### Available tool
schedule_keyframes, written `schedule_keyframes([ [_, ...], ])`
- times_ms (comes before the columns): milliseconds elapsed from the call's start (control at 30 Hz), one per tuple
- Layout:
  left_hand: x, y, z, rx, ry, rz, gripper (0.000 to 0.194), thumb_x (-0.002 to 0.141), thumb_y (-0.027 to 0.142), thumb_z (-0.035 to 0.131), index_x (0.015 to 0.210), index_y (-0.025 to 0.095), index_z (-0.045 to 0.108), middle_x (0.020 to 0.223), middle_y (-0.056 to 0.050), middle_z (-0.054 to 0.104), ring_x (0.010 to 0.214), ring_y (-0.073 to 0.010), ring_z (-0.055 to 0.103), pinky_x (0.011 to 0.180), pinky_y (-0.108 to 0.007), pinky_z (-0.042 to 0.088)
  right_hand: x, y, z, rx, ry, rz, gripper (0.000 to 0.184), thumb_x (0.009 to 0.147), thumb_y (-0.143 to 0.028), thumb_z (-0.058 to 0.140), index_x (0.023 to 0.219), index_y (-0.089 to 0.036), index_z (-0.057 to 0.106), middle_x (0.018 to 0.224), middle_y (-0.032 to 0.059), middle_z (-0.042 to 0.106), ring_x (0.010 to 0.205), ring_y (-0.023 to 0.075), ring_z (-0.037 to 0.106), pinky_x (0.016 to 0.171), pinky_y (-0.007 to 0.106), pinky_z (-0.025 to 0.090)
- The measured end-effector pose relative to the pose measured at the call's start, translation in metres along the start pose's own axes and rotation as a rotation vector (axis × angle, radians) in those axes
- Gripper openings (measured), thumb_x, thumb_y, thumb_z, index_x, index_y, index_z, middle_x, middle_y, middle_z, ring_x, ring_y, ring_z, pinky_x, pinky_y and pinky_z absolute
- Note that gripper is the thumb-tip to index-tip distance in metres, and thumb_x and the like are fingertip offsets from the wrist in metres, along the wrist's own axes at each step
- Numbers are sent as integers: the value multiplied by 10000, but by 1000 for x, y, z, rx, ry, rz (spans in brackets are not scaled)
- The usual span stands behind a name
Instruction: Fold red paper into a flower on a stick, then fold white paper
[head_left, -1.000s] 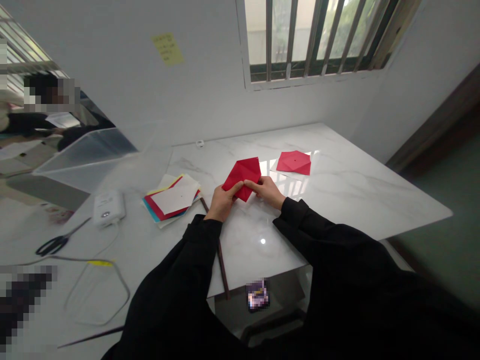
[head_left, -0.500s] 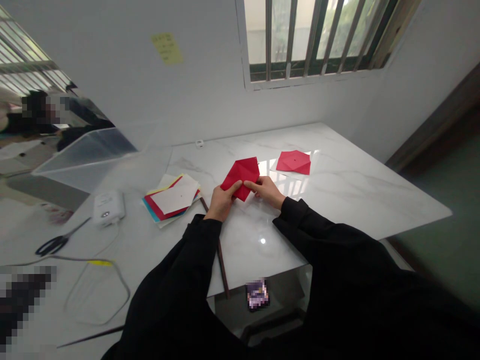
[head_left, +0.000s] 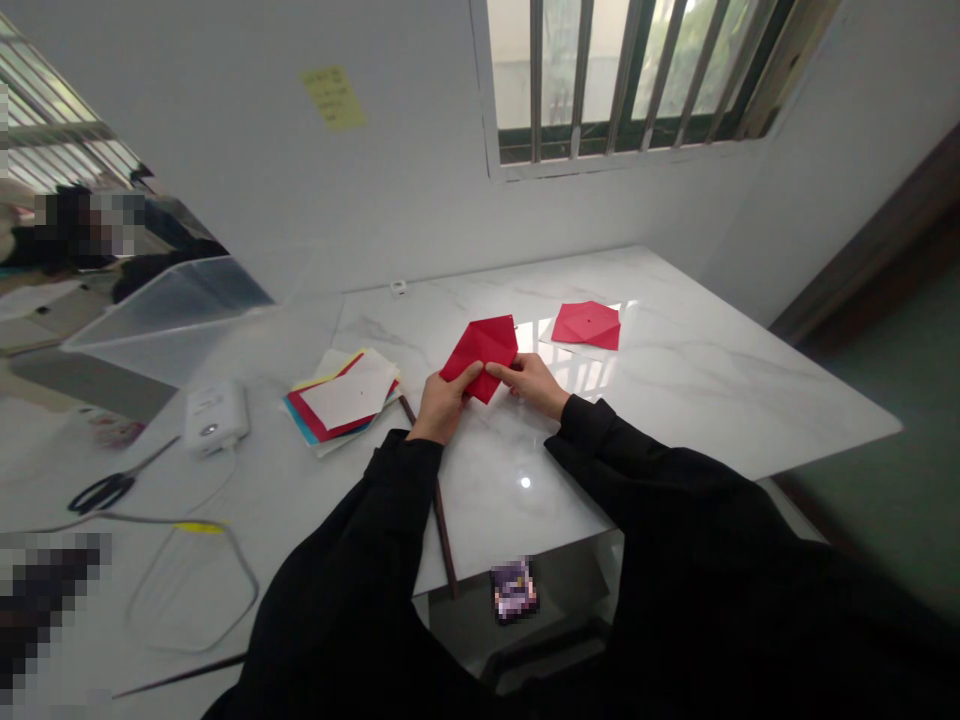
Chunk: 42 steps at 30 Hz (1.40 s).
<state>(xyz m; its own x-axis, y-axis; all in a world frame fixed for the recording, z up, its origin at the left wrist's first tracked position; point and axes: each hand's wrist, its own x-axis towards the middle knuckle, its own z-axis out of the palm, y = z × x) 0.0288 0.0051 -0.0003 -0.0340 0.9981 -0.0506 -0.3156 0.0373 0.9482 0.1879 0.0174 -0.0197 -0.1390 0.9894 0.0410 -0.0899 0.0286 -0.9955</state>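
The head-worn view looks forward and down across a marble table [head_left: 697,400] toward a barred window [head_left: 630,85].

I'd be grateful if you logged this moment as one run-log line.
left hand: grips folded red paper | right hand: grips same paper | nearby: flat red paper square, white marble table

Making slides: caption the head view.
Left hand and right hand pinch folded red paper above marble table, beside coloured sheets.
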Motion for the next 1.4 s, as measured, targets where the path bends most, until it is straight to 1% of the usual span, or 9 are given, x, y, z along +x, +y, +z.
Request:
schedule_keyframes([
  [133,0,0,0,3,3,3,505,597,340,958,984,82,761,989,-136,789,953,-266,741,871,-367,581,0,-1,-1,-24,-15,1,447,763,-574,804,751,-157,644,581,-32,512,513,85,430,479,237,348],
  [300,0,1,0,4,-4,6,500,600,340,956,982,81,764,988,-132,786,920,-254,739,832,-350,579,0,-1,-4,-105,-104,-25,413,754,-535,825,803,-145,697,617,-5,589,510,91,460,476,240,358],
  [467,-2,2,1,8,11,9,485,578,339,964,943,90,765,976,-128,785,876,-248,734,789,-343,577,0,1,-4,-142,-118,-22,368,770,-487,822,736,-149,682,552,-13,562,474,86,436,456,237,317],
  [633,-1,0,0,13,-8,10,498,584,360,964,954,94,762,977,-128,786,896,-247,736,807,-338,581,0,0,-3,-169,-110,-10,339,789,-464,810,767,-147,691,559,-14,568,471,89,446,453,240,328],
  [767,3,-1,-4,48,-10,26,524,579,424,965,927,91,756,914,-115,782,890,-254,735,808,-346,589,0,-2,-3,-161,-92,23,313,793,-424,810,743,-147,673,559,-20,556,476,86,441,454,240,333],
  [1000,11,-1,-9,60,-35,77,611,623,619,898,883,90,739,855,-119,767,892,-266,737,844,-383,595,2,-2,-7,-55,-71,51,382,765,-447,826,653,-170,588,581,-18,529,499,86,433,470,247,357],
  [1200,14,-2,-15,106,31,74,601,659,680,854,798,113,712,751,-113,733,873,-262,736,785,-349,593,1,-3,-7,-37,-57,58,378,749,-459,825,669,-173,591,593,-16,525,526,93,429,488,252,353],
  [1300,14,0,-15,98,63,78,629,666,715,828,814,115,713,762,-121,739,891,-266,739,778,-337,587,0,-4,-7,-23,-58,57,376,734,-464,827,687,-168,599,603,-21,519,543,93,436,500,250,350],
  [1400,10,2,-11,51,-18,61,649,683,717,813,917,116,741,866,-127,767,918,-255,736,797,-330,581,-1,-6,-7,-12,-49,68,380,725,-476,824,704,-162,612,616,-21,524,557,95,446,505,247,345],
])
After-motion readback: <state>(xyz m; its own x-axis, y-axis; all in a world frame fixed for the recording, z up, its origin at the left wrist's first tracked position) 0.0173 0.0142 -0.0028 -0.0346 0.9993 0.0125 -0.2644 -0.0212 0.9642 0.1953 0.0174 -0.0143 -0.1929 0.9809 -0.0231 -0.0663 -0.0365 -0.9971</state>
